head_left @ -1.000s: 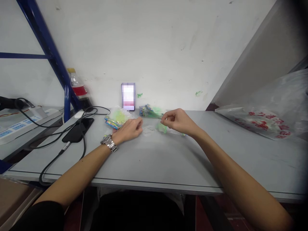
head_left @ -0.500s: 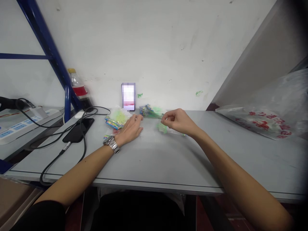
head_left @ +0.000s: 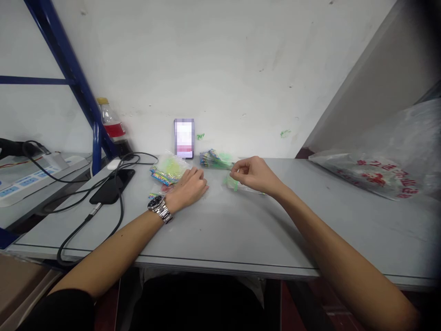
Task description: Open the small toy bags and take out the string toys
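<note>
My left hand (head_left: pixel 189 188), with a metal watch (head_left: pixel 160 208) on its wrist, rests on the table beside a pile of clear packets with colourful speckled edges (head_left: pixel 165 172). Its fingers are curled downward, and whatever lies under them is hidden. My right hand (head_left: pixel 253 174) has thumb and index finger pinched together; what is between the tips is too small to make out. Just below those fingertips lies a clear packet with a green item inside (head_left: pixel 231 183). A fanned stack of similar green packets (head_left: pixel 214 158) lies by the wall, between and beyond both hands.
A lit phone (head_left: pixel 183 138) leans on the wall. To the left are a dark phone (head_left: pixel 112 186) with cables, a cola bottle (head_left: pixel 115 128), a power strip (head_left: pixel 37 177) and a blue metal frame (head_left: pixel 79 87). A plastic bag (head_left: pixel 382 170) with red print sits at the right.
The fingers of my left hand have curled in, and the hand has shifted slightly right and toward me. My right hand stays almost in place, still pinched.
</note>
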### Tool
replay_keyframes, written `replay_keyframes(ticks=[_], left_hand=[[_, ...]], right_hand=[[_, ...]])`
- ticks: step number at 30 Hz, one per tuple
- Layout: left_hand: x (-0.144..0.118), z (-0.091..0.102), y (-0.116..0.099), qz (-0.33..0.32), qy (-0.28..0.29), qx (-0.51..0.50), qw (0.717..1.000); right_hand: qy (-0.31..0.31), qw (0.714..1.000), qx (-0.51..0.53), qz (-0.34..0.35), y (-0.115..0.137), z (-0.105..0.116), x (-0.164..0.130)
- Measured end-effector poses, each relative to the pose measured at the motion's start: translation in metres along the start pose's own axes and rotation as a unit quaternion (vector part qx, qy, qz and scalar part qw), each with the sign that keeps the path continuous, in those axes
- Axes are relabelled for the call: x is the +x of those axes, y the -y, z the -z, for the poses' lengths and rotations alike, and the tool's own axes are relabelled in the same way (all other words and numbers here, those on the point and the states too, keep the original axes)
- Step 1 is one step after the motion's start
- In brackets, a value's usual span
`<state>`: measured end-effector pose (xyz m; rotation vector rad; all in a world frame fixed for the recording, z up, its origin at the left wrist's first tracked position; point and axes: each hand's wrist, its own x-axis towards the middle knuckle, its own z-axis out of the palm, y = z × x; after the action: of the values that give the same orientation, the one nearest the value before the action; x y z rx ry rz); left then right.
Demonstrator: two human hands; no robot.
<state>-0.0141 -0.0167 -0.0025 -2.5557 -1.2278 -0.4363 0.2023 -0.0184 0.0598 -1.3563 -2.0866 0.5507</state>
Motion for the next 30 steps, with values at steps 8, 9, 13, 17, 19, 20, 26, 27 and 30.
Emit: replay_keyframes(ticks=[8,9,13,17,19,20,26,27,30], left_hand=[[-0.002,0.006,0.008,-0.015,0.068,-0.167,0.984],[-0.002,0.006,0.009,-0.015,0.071,-0.178,0.981],[-0.002,0.005,0.008,0.000,0.088,-0.189,0.978],[0.000,0.001,0.005,0.004,0.088,-0.204,0.975],[0.001,-0.001,0.004,0.011,0.084,-0.217,0.973],[0.001,-0.002,0.003,0.019,0.082,-0.223,0.971],[-0.001,-0.004,0.002,0.086,0.079,-0.283,0.952],[-0.002,-0.004,0.002,0.089,0.079,-0.290,0.950],[-0.002,-0.003,0.002,0.089,0.082,-0.303,0.945]], right_hand=[[-0.038,0.998,0.002,-0.042,-0.001,-0.005,0.002],[-0.048,0.998,0.004,-0.048,-0.001,-0.006,0.003],[-0.080,0.994,0.029,-0.063,-0.002,-0.007,0.004],[-0.082,0.992,0.072,-0.060,-0.001,-0.014,0.004],[-0.078,0.992,0.083,-0.052,0.000,-0.019,0.004],[-0.074,0.992,0.085,-0.050,0.000,-0.021,0.004],[-0.047,0.994,0.087,-0.053,0.004,-0.035,0.005],[-0.044,0.994,0.089,-0.055,0.005,-0.037,0.006],[-0.031,0.993,0.097,-0.053,0.008,-0.043,0.006]])
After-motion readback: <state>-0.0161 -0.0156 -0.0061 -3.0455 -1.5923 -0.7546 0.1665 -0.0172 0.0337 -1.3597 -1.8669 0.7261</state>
